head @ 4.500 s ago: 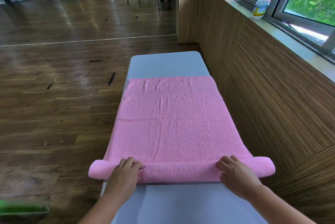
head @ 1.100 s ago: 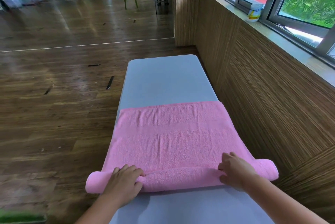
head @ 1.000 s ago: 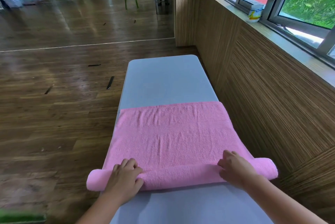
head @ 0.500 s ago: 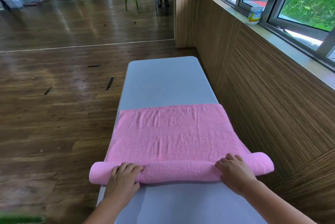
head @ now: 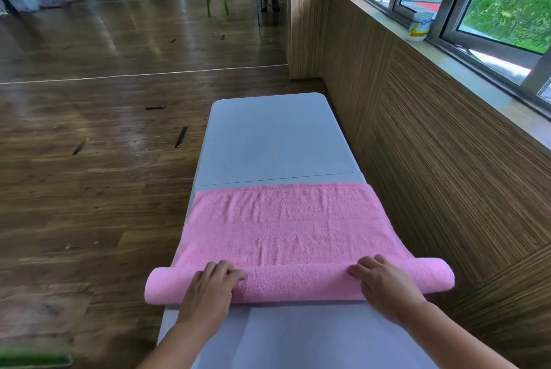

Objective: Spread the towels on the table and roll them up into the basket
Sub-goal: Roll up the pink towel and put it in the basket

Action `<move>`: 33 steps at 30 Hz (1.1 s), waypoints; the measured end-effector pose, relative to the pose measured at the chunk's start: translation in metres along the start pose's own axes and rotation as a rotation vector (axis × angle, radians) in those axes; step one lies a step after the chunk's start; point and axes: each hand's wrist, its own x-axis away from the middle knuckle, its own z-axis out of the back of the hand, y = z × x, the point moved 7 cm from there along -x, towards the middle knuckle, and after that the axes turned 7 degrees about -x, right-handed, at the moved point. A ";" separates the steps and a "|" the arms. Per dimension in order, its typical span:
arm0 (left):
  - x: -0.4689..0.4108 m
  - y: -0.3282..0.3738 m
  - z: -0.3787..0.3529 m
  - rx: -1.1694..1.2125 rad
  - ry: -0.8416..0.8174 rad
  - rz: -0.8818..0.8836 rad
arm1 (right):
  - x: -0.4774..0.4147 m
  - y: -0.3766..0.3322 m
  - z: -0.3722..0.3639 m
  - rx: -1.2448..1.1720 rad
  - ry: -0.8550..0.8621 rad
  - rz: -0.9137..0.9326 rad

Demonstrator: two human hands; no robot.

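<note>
Grey table along wood-panelled wall. Pink towel lower centre of frame, near end rolled. Left hand, right hand curl fingers over roll. Rolling step; next: push evenly toward far edge.

Bright daylight from the right windows glares off the glossy floor far left. The rolled towel throws a thin shadow on the table. Edges bow; the near-left corner blurs.

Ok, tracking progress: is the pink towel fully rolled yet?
Partly rolled: the towel is rolled at its near end, under the left hand and right hand; the rest lies flat on the table.
</note>
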 end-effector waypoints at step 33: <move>0.008 0.002 0.000 -0.047 -0.062 -0.043 | 0.013 -0.010 0.001 0.155 -0.078 -0.016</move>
